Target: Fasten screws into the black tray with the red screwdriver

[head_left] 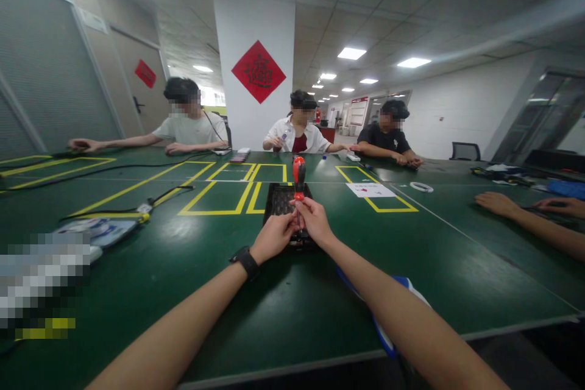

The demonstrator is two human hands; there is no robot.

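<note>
Screwdriver (298,180): stood at the centre of the frame, over the black tray (278,197) on the green table (205,298)
Long axis: ran near upright in the frame, red-and-black handle on top, shaft pointing down; you could not tell whether the tip touched anything
Left hand (276,233): your fingers were closed in a pinch, seemingly low on the shaft
Right hand (314,220): your fingers were pinched too, seemingly about the shaft just under the handle
Steady hold: called for a plumb shaft, a light pinch and no sideways push on the handle
</note>
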